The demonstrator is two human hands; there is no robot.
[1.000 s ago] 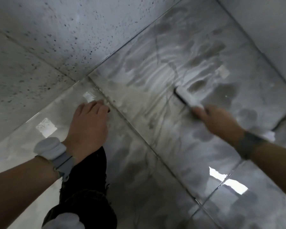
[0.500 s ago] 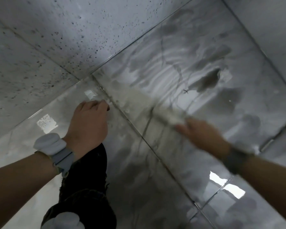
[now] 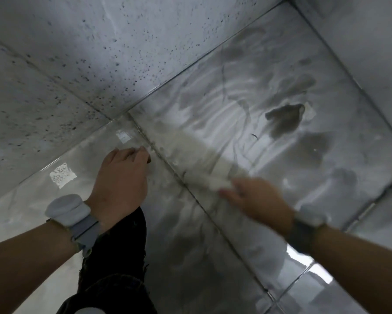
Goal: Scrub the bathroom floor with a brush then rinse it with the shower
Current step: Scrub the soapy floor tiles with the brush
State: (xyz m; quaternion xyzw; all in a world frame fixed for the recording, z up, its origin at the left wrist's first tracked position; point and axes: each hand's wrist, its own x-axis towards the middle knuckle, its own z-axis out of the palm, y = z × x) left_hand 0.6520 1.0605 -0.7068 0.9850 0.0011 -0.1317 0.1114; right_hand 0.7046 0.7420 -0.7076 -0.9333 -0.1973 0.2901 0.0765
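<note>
Since the earlier frames, the right hand (image 3: 256,200) has drawn the brush (image 3: 209,177) from the middle of the large wet tile back toward the grout line (image 3: 167,162), nearer the left hand (image 3: 122,180); the left hand has not shifted. No containers are in view. The brush is a pale, motion-blurred streak lying on the floor (image 3: 247,123), just beside the grout line, with soapy arc marks spread across the tile beyond it. Right-hand fingers appear curled round the brush handle, though blur hides the exact grip; the forearm reaches in from the lower right, a dark band (image 3: 303,232) on the wrist. The left hand is planted on the adjacent glossy tile, fingers bent with their tips on the floor, holding nothing; a white wrist device (image 3: 68,209) sits on that wrist. A speckled wall (image 3: 88,53) meets the floor above.
</note>
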